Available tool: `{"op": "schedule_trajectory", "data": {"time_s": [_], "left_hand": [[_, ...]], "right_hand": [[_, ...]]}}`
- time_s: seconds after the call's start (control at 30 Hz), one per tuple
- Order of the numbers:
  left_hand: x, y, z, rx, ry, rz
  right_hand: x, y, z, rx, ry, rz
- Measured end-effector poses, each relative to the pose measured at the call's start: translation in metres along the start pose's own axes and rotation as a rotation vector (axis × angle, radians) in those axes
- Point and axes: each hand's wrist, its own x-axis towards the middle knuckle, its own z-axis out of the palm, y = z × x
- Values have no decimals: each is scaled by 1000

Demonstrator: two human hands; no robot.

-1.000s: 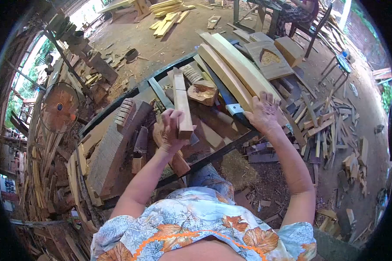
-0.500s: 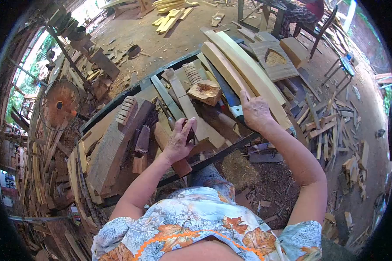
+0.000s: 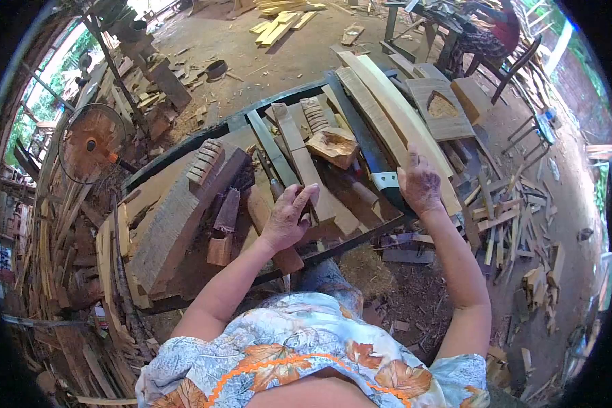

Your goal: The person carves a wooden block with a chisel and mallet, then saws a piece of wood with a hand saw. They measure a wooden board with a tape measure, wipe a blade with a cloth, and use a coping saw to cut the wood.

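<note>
My right hand rests over a long pale wooden board, its index finger stretched forward along the wood. Beside its thumb is the white and black handle of a handsaw, whose dark blade runs away toward the far side of the bench. My left hand hovers low over the near ends of several wood pieces, thumb and fingers apart. Close to it are a brown wooden bar and a long flat strip. A carved, hollowed wood block sits between the two hands, farther back.
A thick dark plank with a notched wood piece on it fills the bench's left. A panel with a carved recess lies at right. A fan stands left; a seated person is back right. Offcuts litter the ground.
The whole view has shifted slightly. My right index finger has swung from pointing left to pointing straight ahead along the board. My left hand's fingers have spread a little.
</note>
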Motion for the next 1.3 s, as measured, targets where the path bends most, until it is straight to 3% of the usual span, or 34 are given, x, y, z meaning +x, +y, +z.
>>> {"op": "schedule_trajectory", "data": {"time_s": [0.1,0.23,0.3,0.4,0.47,0.53,0.7,0.83,0.93,0.97,1.1,1.2,1.27,1.3], "left_hand": [[1,2,-2,9,4,-6],[-1,2,-2,-7,28,3],[0,1,-3,-2,29,-5],[-1,-2,-2,0,37,1],[-2,-2,-1,-4,37,19],[0,0,-2,-31,40,6],[1,1,-3,-18,32,-11],[3,2,-3,0,47,11],[4,3,-2,-24,28,-22],[4,1,0,-9,27,-22],[5,5,-2,-5,8,-18],[5,1,3,1,35,4],[5,3,2,8,37,0],[5,3,1,1,33,-3]], "right_hand": [[9,-2,9,-126,-119,22],[21,-5,13,-53,-228,99],[18,-10,14,-46,-119,141],[23,-9,-15,-7,-154,130],[30,-2,-28,70,-69,115],[43,8,-39,375,-23,285],[56,43,-60,558,57,338],[62,75,-61,352,151,314],[57,101,-51,183,87,282],[52,112,-39,73,164,131],[41,112,-18,59,-85,256],[38,111,-16,155,-21,262],[35,102,-26,101,-65,233],[30,92,-33,37,9,146]]}}
